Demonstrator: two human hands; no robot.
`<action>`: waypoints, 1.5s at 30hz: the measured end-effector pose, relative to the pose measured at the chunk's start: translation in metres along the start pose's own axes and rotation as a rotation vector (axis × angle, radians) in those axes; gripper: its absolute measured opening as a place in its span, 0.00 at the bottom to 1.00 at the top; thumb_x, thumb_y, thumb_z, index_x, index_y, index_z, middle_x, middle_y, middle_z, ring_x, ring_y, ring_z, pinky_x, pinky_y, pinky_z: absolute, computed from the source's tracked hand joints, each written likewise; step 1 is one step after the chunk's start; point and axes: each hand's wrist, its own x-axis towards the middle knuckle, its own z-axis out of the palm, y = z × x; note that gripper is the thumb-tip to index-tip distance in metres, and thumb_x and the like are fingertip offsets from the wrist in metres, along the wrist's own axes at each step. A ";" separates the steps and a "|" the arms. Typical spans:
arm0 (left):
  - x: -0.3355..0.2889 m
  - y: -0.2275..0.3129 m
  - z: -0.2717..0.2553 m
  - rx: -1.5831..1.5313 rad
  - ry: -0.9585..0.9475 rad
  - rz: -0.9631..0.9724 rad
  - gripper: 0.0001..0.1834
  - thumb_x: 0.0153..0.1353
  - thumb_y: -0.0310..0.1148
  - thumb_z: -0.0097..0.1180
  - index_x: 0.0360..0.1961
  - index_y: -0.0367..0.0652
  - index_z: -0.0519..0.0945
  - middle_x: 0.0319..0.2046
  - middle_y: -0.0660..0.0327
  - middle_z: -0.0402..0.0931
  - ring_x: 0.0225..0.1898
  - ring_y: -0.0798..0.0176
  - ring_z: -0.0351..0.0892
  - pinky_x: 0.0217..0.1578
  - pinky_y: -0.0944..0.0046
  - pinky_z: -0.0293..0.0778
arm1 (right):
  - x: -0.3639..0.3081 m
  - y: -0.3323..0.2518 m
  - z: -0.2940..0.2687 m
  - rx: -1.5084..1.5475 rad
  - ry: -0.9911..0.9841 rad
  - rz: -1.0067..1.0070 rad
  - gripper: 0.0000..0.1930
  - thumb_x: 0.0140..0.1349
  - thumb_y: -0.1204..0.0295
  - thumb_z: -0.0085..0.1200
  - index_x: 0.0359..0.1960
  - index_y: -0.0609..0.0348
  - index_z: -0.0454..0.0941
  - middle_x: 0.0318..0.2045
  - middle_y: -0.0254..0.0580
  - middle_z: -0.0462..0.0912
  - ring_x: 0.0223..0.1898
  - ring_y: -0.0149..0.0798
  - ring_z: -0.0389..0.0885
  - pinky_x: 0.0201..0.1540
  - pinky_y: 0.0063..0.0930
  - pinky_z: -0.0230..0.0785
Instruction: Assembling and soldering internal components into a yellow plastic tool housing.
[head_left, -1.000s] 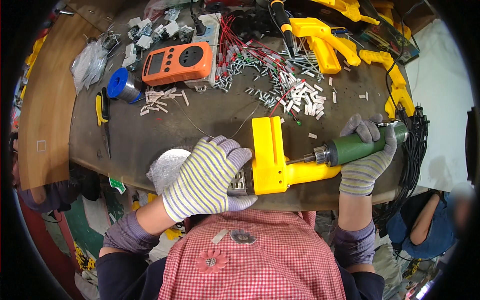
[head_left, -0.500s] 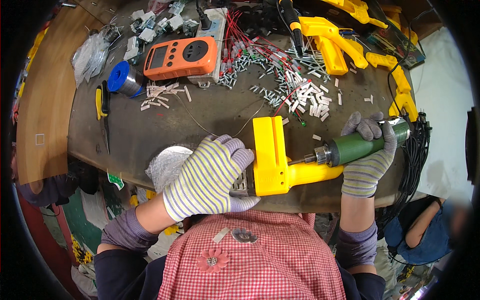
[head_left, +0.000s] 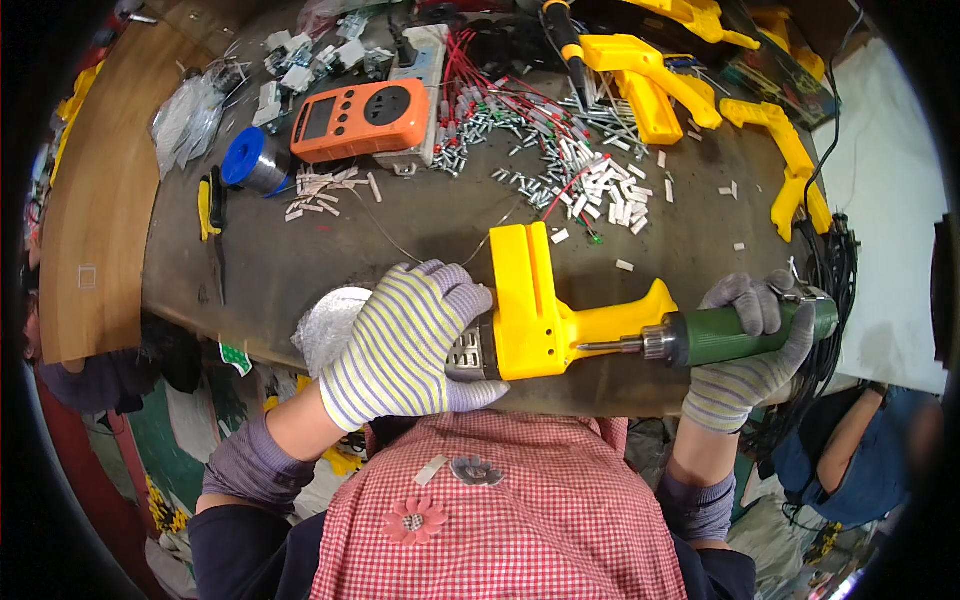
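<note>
My left hand (head_left: 405,345), in a striped glove, is closed round the dark, slotted metal end of a yellow gun-shaped housing (head_left: 525,310). The housing lies near the bench's front edge, its handle pointing right. In my gloved right hand (head_left: 725,392) is a green electric screwdriver (head_left: 712,336), held nearly level. Its thin bit (head_left: 610,346) points left and runs just in front of the yellow handle, with the tip close to the housing's body. Whether the tip touches a screw or hole there, I cannot tell.
Beyond the housing lie loose screws (head_left: 530,190), white sleeves (head_left: 610,190) and red wires. An orange multimeter (head_left: 360,118), a blue solder spool (head_left: 255,160) and yellow-handled pliers (head_left: 212,215) stand left. More yellow housing parts (head_left: 790,150) lie right, near black cables (head_left: 838,270). Another person sits at lower right.
My right hand has moved right and slightly down with the screwdriver, which is more level now. The bit has come lower, showing more of the yellow handle. My left hand keeps its grip.
</note>
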 end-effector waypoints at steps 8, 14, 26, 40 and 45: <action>-0.001 0.003 -0.002 -0.042 -0.032 -0.052 0.37 0.39 0.58 0.70 0.42 0.39 0.79 0.37 0.51 0.76 0.42 0.45 0.77 0.46 0.47 0.72 | -0.010 0.009 -0.005 0.002 -0.002 -0.019 0.16 0.68 0.60 0.53 0.46 0.61 0.78 0.17 0.27 0.60 0.20 0.28 0.61 0.62 0.40 0.68; -0.002 0.001 0.007 -0.079 0.049 0.006 0.37 0.36 0.52 0.74 0.44 0.39 0.76 0.35 0.53 0.73 0.37 0.47 0.75 0.42 0.50 0.69 | -0.010 0.013 -0.011 0.071 -0.084 0.025 0.16 0.66 0.60 0.56 0.43 0.61 0.78 0.16 0.23 0.58 0.18 0.25 0.57 0.61 0.33 0.68; -0.004 -0.002 0.011 -0.072 0.078 0.013 0.36 0.36 0.54 0.72 0.42 0.40 0.76 0.36 0.52 0.73 0.38 0.46 0.75 0.41 0.48 0.70 | -0.017 0.024 0.001 0.011 -0.080 0.002 0.12 0.64 0.60 0.59 0.37 0.55 0.74 0.16 0.22 0.62 0.18 0.24 0.58 0.53 0.27 0.67; -0.002 0.002 0.010 -0.071 0.065 -0.025 0.35 0.37 0.53 0.72 0.41 0.39 0.77 0.34 0.53 0.74 0.36 0.47 0.75 0.38 0.50 0.70 | -0.024 0.029 0.004 -0.038 -0.097 -0.044 0.11 0.66 0.62 0.56 0.38 0.56 0.74 0.18 0.24 0.63 0.21 0.26 0.60 0.56 0.30 0.66; -0.001 0.005 0.011 -0.070 0.066 -0.039 0.35 0.36 0.52 0.73 0.40 0.39 0.77 0.34 0.52 0.74 0.36 0.47 0.75 0.38 0.49 0.70 | -0.027 0.028 -0.001 0.021 -0.106 -0.037 0.11 0.67 0.62 0.55 0.40 0.57 0.74 0.19 0.23 0.60 0.21 0.26 0.58 0.56 0.29 0.65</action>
